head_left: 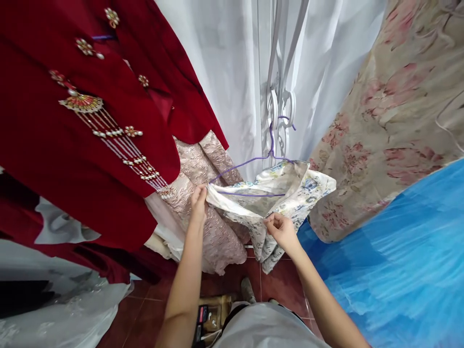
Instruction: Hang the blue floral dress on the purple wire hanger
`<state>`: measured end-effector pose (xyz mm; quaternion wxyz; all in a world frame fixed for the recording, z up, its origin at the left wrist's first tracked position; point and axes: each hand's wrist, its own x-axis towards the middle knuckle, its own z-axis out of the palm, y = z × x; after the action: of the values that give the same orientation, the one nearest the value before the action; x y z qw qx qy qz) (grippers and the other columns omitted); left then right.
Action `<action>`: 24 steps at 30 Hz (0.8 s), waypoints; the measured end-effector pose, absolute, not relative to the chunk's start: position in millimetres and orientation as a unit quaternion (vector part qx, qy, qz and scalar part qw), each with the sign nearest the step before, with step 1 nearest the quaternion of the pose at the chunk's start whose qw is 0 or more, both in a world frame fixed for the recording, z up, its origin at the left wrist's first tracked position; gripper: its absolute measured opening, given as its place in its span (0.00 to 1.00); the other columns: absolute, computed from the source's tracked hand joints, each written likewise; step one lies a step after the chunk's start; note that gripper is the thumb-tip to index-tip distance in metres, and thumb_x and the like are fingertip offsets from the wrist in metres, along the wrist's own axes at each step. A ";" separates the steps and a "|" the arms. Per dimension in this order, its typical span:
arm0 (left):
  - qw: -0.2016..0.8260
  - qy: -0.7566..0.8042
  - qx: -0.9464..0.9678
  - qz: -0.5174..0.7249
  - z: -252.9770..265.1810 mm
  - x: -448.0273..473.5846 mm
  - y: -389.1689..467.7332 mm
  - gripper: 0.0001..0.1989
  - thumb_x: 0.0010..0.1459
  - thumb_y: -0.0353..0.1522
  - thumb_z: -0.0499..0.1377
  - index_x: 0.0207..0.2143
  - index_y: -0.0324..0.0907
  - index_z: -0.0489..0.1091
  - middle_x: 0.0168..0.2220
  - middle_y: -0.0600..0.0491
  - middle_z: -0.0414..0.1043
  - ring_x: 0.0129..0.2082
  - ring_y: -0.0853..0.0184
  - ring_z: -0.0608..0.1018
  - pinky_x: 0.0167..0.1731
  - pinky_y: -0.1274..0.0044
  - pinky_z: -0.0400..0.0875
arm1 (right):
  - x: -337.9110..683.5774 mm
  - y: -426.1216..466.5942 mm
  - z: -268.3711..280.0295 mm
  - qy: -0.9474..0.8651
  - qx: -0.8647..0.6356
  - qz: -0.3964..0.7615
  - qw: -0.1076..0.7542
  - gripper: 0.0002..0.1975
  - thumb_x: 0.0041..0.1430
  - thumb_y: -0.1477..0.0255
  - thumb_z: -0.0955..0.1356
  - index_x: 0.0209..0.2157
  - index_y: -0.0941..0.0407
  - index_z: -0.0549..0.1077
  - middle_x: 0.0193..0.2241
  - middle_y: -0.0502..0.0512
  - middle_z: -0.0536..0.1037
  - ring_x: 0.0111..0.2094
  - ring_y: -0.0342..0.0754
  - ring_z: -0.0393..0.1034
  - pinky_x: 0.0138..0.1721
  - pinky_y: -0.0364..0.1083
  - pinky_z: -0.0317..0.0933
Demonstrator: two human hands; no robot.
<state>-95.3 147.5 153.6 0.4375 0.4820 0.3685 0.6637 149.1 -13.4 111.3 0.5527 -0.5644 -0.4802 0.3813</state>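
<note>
A white garment with a blue and grey floral print (311,188) hangs on a thin purple hanger (242,164), whose hook goes up to a white ring. My left hand (199,199) pinches the garment's edge at its left end, close to the hanger's lower corner. With fingers closed, my right hand (281,229) grips the front edge near the middle. The neck opening gapes between the two hands, and the hanger's bottom bar shows inside it. The garment's lower part falls in folds below my right hand.
On the left hangs a red velvet garment (119,130) with beaded ornaments, beside a pink brocade skirt (224,237). To the right are a beige floral dress (384,130) and blue tulle (398,256). White curtains (228,72) hang behind. A box of small items (213,311) stands on the red tile floor (282,285).
</note>
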 end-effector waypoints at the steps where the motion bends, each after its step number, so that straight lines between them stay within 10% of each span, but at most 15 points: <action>1: 0.434 0.374 0.467 0.674 139.8 -89.4 132.1 0.27 0.42 0.53 0.71 0.30 0.41 0.70 0.28 0.56 0.71 0.27 0.72 0.73 0.28 0.82 0.68 | 150.5 -13.6 112.6 -0.490 -0.572 0.361 0.549 0.14 0.58 0.59 0.71 0.30 0.56 0.73 0.19 0.50 0.73 0.21 0.46 0.66 0.25 0.44 0.59; 6: 0.416 0.393 0.551 0.607 102.8 -52.6 50.2 0.18 0.58 0.48 0.63 0.33 0.41 0.73 0.33 0.50 0.76 0.33 0.66 0.78 0.34 0.77 0.71 | 147.9 -20.7 125.6 -0.597 -0.500 0.311 0.545 0.16 0.60 0.59 0.70 0.43 0.56 0.77 0.43 0.60 0.81 0.44 0.55 0.75 0.49 0.52 0.66; 12: 0.390 0.306 0.752 0.434 135.5 -8.8 6.0 0.19 0.65 0.47 0.56 0.39 0.42 0.75 0.35 0.51 0.77 0.35 0.65 0.77 0.40 0.75 0.71 | 149.5 -40.0 126.1 -0.614 -0.393 0.553 0.403 0.22 0.61 0.50 0.69 0.33 0.58 0.75 0.29 0.52 0.76 0.34 0.49 0.69 0.38 0.46 0.66; 18: 0.406 0.143 0.841 0.329 116.8 23.9 0.3 0.46 0.62 0.62 0.31 0.45 0.40 0.74 0.48 0.41 0.73 0.52 0.54 0.72 0.57 0.65 0.63 | 206.7 -78.6 153.2 -0.624 -0.360 0.586 0.370 0.18 0.57 0.57 0.74 0.36 0.58 0.74 0.30 0.49 0.72 0.31 0.44 0.63 0.35 0.43 0.63; 24: 0.279 0.171 0.901 0.283 64.4 48.3 -5.6 0.30 0.64 0.57 0.49 0.36 0.41 0.76 0.38 0.44 0.76 0.51 0.54 0.71 0.59 0.60 0.55 | 284.1 -108.6 182.3 -0.628 -0.478 0.494 0.363 0.14 0.54 0.62 0.75 0.28 0.58 0.73 0.22 0.47 0.69 0.24 0.42 0.59 0.26 0.41 0.57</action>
<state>48.3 -5.6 64.4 0.2795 0.9014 0.1713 0.2828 284.1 -108.6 182.3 0.3633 -0.4783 -0.6284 0.4944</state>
